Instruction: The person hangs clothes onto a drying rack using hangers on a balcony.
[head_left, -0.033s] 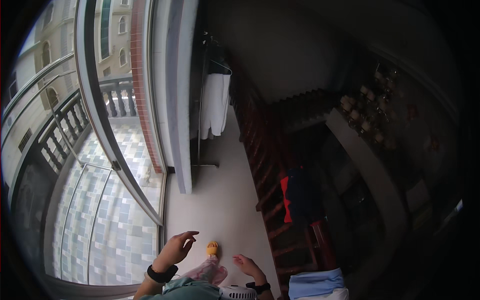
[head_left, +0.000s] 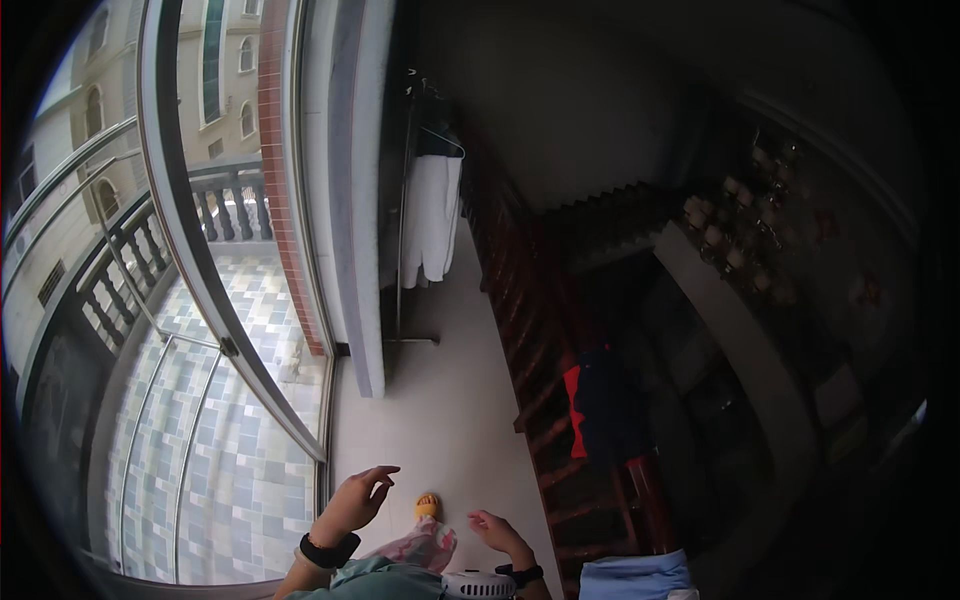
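My left hand (head_left: 360,497) is held out in front of my body, its fingers loosely bent and apart, with nothing in it. Lower and to the right, my right hand (head_left: 498,531) hangs with its fingers partly extended, also holding nothing. Each wrist wears a black band. Between the two hands, a yellow slipper (head_left: 427,506) shows on my foot below a pink and white trouser leg (head_left: 425,545). Nearest to my left hand is the frame of the glass sliding door (head_left: 230,347); the dark red wooden railing (head_left: 535,425) runs beyond my right hand. Neither hand touches them.
A pale floor strip (head_left: 430,400) leads ahead between door and railing. White trousers (head_left: 433,215) hang on a clothes rack (head_left: 405,300). Dark and red clothes (head_left: 605,410) and light-blue cloth (head_left: 632,577) drape over the railing. Outside is a tiled balcony (head_left: 240,430); a chandelier (head_left: 735,225) hangs right.
The surroundings have shifted slightly downward in view. Both hands keep nearly the same pose, and both stay without anything in them.
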